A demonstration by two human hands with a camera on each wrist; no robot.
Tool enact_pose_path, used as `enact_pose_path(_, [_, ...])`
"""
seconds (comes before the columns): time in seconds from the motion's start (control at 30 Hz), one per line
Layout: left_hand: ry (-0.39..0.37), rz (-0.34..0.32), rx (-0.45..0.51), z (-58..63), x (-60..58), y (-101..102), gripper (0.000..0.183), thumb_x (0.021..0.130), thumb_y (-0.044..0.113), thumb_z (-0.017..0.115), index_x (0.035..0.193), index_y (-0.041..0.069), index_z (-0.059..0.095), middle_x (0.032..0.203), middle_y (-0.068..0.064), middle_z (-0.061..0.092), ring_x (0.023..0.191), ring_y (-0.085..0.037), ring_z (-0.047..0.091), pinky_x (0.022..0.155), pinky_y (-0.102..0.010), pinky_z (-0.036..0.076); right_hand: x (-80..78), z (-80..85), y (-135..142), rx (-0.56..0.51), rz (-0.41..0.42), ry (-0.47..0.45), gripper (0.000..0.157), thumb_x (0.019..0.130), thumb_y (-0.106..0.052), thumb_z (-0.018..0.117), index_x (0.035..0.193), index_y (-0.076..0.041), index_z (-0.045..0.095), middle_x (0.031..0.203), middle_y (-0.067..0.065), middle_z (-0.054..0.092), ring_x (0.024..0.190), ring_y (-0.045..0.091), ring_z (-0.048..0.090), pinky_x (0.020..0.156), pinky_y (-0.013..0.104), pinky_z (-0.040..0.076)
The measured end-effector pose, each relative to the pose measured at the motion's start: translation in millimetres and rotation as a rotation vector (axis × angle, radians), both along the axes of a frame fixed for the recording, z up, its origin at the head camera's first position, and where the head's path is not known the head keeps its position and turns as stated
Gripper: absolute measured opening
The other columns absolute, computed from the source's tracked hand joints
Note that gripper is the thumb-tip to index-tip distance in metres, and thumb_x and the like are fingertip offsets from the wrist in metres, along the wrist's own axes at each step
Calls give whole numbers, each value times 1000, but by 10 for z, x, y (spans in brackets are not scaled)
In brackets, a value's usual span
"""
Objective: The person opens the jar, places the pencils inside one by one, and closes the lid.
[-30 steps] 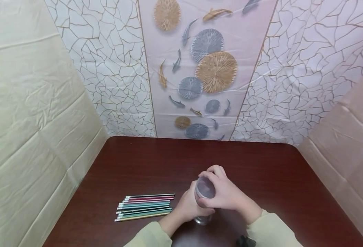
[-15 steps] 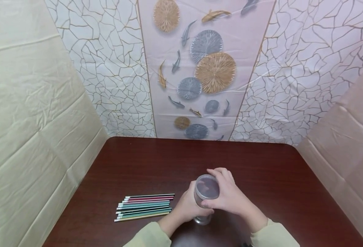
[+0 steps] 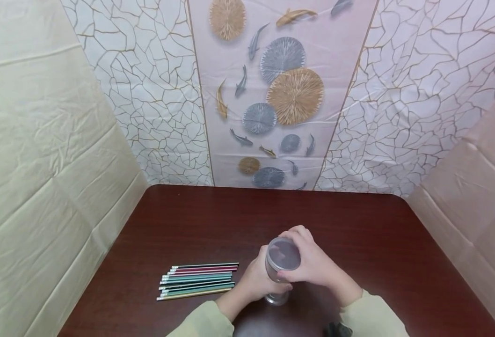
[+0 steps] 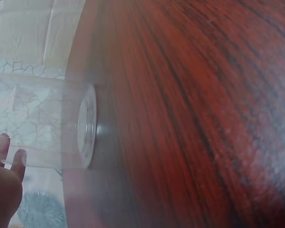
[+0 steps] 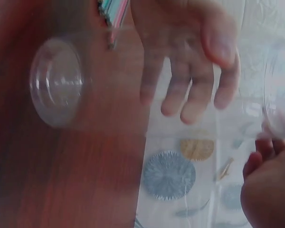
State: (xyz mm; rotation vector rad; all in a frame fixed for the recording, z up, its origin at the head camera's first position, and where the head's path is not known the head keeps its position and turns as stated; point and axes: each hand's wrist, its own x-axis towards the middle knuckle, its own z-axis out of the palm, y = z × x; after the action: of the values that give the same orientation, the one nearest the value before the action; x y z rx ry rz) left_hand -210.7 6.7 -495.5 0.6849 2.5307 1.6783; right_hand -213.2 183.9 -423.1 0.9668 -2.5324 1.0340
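A tall clear plastic jar [image 3: 284, 255] stands near the front of the table, its round top facing up in the head view. My left hand [image 3: 253, 279] grips the jar's body. My right hand [image 3: 310, 262] holds the top rim from the right, thumb on the near side and fingers on the far side. In the right wrist view the left hand's fingers [image 5: 194, 99] show through the see-through wall, and the jar's ringed base [image 5: 57, 83] is at the left. In the left wrist view the jar's lower wall [image 4: 38, 118] shows nothing inside.
Several pencils [image 3: 199, 281] with white eraser ends lie side by side left of the jar on the dark red-brown table [image 3: 188, 215]. Beige cloth [image 3: 54, 187] hangs along the left side, and a patterned cloth [image 3: 264, 154] covers the back.
My right hand shifted its hold around the jar's rim, moving slightly right and then up again, so more of the top shows. The left hand and the pencils stayed put.
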Motion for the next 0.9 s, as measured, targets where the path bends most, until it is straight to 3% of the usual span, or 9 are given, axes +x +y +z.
enact_pose_path(0.1, [12, -3, 0, 4, -1, -2, 88, 58, 34, 87, 129, 17, 38, 111, 3, 58, 97, -10, 56, 84, -30, 45, -56, 44, 55, 23, 91, -49, 71, 63, -40, 84, 123, -16, 54, 113, -4, 44, 107, 15, 37, 82, 34, 42])
enact_pose_path(0.2, [7, -7, -1, 7, 2, -3, 88, 59, 34, 87, 130, 17, 37, 112, 3, 58, 98, -10, 56, 86, -30, 45, -63, 84, 98, 41, 118, -89, 87, 63, -47, 82, 134, -13, 46, 119, 3, 44, 111, 19, 36, 85, 39, 42])
enact_pose_path(0.27, [7, -6, 1, 9, 7, -4, 88, 59, 34, 87, 130, 17, 37, 112, 3, 58, 99, -10, 56, 86, -31, 45, -28, 102, 103, 36, 71, -90, 99, 61, -53, 81, 140, -10, 40, 121, 8, 44, 111, 22, 37, 86, 44, 40])
enact_pose_path(0.37, [8, 5, 2, 10, 11, 1, 88, 59, 33, 88, 130, 17, 38, 111, 3, 59, 97, -11, 56, 85, -32, 45, 70, 100, 73, 18, -83, -65, 109, 57, -55, 82, 140, -4, 35, 118, 12, 44, 109, 25, 37, 84, 47, 38])
enact_pose_path(0.47, [7, 0, 1, 0, 4, 17, 88, 59, 33, 88, 130, 18, 38, 110, 4, 59, 96, -10, 56, 84, -31, 46, 194, 77, 13, -3, -265, -46, 104, 54, -50, 84, 133, 0, 40, 111, 11, 44, 105, 26, 37, 83, 44, 35])
enact_pose_path(0.57, [-5, -4, -3, -11, -4, 37, 88, 59, 34, 87, 130, 18, 38, 110, 6, 59, 96, -8, 56, 84, -29, 45, 288, 44, -72, -15, -384, -44, 98, 50, -46, 87, 125, 1, 46, 107, 11, 45, 102, 26, 37, 81, 42, 31])
enact_pose_path(0.73, [-23, 18, -13, -5, -4, 33, 88, 57, 34, 87, 129, 18, 39, 108, 6, 59, 95, -8, 56, 83, -30, 46, 339, -10, -210, -41, -457, -30, 86, 50, -44, 88, 115, -2, 52, 100, 8, 45, 95, 24, 39, 79, 39, 31])
enact_pose_path(0.9, [3, 13, -38, 2, 3, -3, 89, 58, 33, 87, 129, 17, 38, 111, 4, 58, 97, -9, 56, 84, -30, 46, 314, -58, -202, -110, -404, -18, 72, 54, -36, 88, 113, -7, 57, 100, 1, 45, 97, 15, 40, 77, 38, 40])
